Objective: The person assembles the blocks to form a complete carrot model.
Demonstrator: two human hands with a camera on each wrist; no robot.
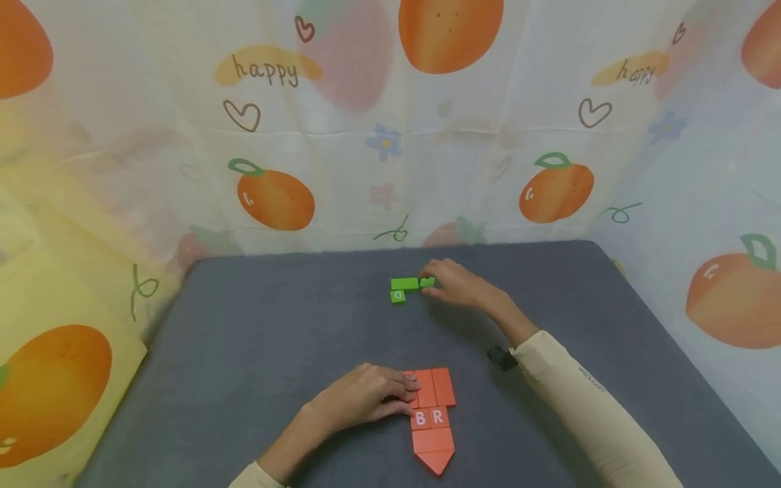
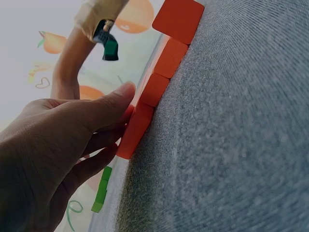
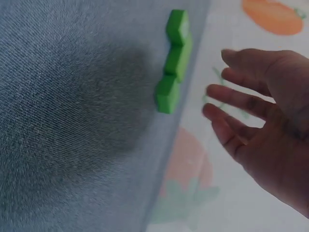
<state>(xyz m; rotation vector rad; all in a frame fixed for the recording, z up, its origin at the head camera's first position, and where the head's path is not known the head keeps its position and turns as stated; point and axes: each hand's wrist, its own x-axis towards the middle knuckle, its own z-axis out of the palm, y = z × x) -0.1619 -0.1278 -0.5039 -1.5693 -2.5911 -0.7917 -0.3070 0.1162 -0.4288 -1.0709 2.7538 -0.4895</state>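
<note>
My left hand rests at the left side of a group of orange-red blocks, its fingertips touching the upper left blocks. Two square blocks in the group bear the letters B and R, and a triangular block points toward me. In the left wrist view, the thumb and fingers lie against the block edges without wrapping round them. Farther back, my right hand hovers by several green blocks, one of them a lettered square block. Seen from the right wrist, its spread fingers are apart from the green blocks.
Both groups lie on a dark grey tabletop. A patterned cloth with oranges and hearts hangs behind the table and along its sides. Near the right cuff is a small dark object, apparently worn at the wrist.
</note>
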